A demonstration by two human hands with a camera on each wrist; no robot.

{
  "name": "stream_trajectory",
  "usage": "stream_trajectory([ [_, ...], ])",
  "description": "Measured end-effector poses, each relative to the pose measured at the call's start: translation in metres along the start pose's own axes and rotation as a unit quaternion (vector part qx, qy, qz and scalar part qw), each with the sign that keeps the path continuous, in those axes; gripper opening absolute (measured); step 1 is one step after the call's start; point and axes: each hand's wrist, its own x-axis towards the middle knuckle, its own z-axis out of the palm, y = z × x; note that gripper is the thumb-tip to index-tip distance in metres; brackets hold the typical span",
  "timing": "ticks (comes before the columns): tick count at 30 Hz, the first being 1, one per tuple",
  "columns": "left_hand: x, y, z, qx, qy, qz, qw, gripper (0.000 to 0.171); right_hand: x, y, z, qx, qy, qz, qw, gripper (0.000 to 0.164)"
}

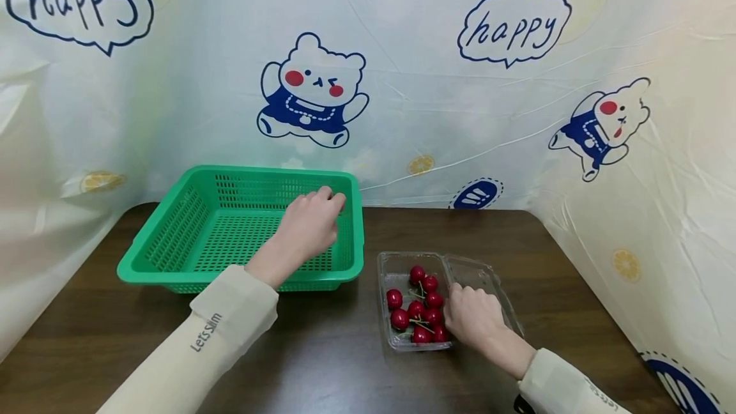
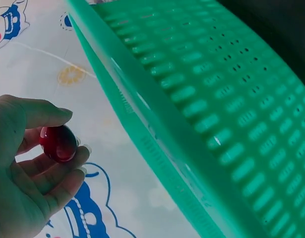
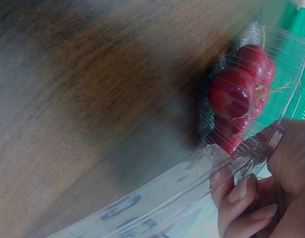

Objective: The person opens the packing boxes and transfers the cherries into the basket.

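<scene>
My left hand [image 1: 313, 219] is over the right side of the green basket [image 1: 135, 264]. In the left wrist view it pinches one dark red cherry [image 2: 59, 143] between thumb and fingers; the head view hides this cherry behind the hand. A clear plastic box [image 1: 384, 273] with its lid [image 1: 477, 273] folded open to the right stands on the table, holding several cherries [image 1: 399, 319] with stems. My right hand [image 1: 474, 318] grips the box at the hinge side, between cherries and lid. Its curled fingers [image 3: 236, 191] show under the clear plastic edge in the right wrist view.
A dark brown wooden table [image 1: 322, 363] carries both basket and box. Behind and along the sides hangs a pale printed sheet [image 1: 402, 114] with bears and lettering. The basket's raised rim stands higher than the low plastic box to its right.
</scene>
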Motion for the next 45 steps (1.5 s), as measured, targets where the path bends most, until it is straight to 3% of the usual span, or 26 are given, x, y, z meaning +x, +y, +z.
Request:
stream_trajectory([
  [8,-0.012,-0.023,0.003,0.003,0.007,-0.014,0.9999,0.017,0.0,0.0,0.0,-0.001,0.002,-0.001,1.0,0.024],
  [22,-0.034,-0.073,0.009,-0.003,-0.026,-0.087,0.9959,0.009,0.0,-0.001,-0.001,-0.007,0.011,-0.012,1.0,0.026],
  [30,-0.037,-0.082,0.005,0.014,-0.016,-0.096,0.9952,0.011,0.0,-0.001,-0.002,-0.008,0.006,-0.008,1.0,0.025],
  [38,-0.043,-0.089,0.009,0.019,-0.033,-0.109,0.9934,0.007,0.001,-0.001,0.0,-0.008,0.001,-0.008,1.0,0.025],
  [45,-0.042,-0.094,0.017,0.017,-0.079,-0.113,0.9903,0.014,0.0,-0.002,-0.002,-0.006,0.002,-0.006,1.0,0.025],
])
